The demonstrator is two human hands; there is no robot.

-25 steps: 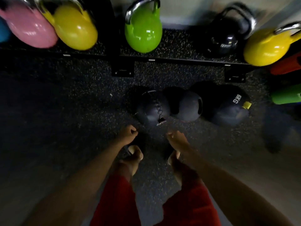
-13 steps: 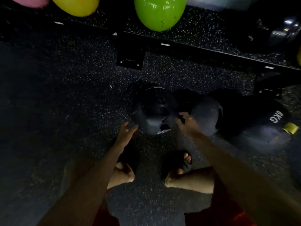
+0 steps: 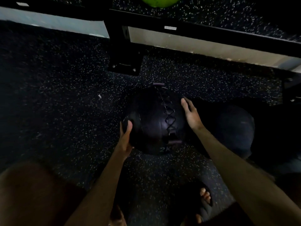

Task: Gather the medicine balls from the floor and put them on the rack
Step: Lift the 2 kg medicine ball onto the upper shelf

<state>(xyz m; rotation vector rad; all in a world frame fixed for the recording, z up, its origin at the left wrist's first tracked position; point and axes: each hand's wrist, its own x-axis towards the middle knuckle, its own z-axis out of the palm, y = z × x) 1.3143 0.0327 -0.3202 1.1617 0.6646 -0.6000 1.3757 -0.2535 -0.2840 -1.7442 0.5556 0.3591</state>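
Dark speckled rubber floor point(image 3: 65, 95) fills most of view, with black metal rack frame point(image 3: 211, 33) across top and bolted foot plate point(image 3: 123, 66) at centre. Bottom of glossy green kettlebell point(image 3: 160, 1) just visible on rack shelf at top edge. Small pale scrap point(image 3: 99, 96) on floor, left of ball.

Round black laced medicine ball marked 2K point(image 3: 154, 124) low at centre, in front of rack foot, not on rack. Cannot tell if resting on floor or just off it. Second dark rounded medicine ball point(image 3: 232, 128) just beside it on right, untouched, partly lost in shadow.

Changed since half a second ago: left hand point(image 3: 126, 136) then short of ball, in open air. Now pressed against ball's left flank, thumb laid straight over surface, other fingers hidden round curve. Reads as flat-palm press, no pinch. Right hand point(image 3: 191, 113) then only at ball's near right edge, now further along right side, fingers straight and spread against it. View also lower and closer to ball.

Meaning for task: reach done, two-sided squeeze in place, first ball ready to lift. Lift to rack not yet done. At least one more ball left after this one.

Sandalled foot point(image 3: 205, 201) at bottom right.
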